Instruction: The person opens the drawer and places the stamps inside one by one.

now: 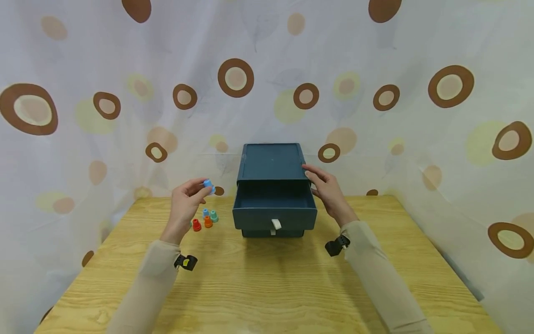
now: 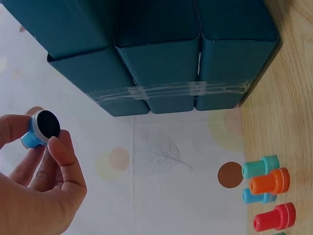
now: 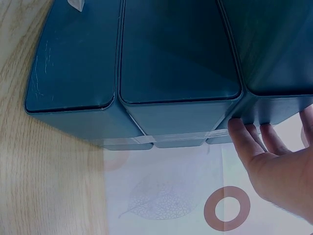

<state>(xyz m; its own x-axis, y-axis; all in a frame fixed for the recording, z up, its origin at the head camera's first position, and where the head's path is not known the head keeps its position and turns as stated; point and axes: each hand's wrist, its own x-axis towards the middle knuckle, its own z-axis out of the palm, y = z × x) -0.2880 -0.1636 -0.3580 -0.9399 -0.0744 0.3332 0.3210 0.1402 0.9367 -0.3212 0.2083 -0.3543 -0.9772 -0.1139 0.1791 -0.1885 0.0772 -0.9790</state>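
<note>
Blue stamp (image 1: 208,184), small and round with a dark face, is pinched between the thumb and fingertips of the left hand (image 1: 186,202), held up above the bench (image 1: 267,278) just left of the dark blue drawer box (image 1: 272,162). The box stands near the bench's far edge, against the spotted curtain (image 1: 83,93), and its top drawer (image 1: 273,208) is pulled out toward the person, open at the top. The right hand (image 1: 329,192) rests flat against the box's right side, fingers straight and touching the upper front corner, gripping nothing. On the bench below the left hand sits a cluster of stamps: red (image 1: 196,225), orange (image 1: 208,222), teal (image 1: 214,215) and another blue one (image 1: 206,213), close together. Bare wood lies open in front of the box and to its right.
</note>
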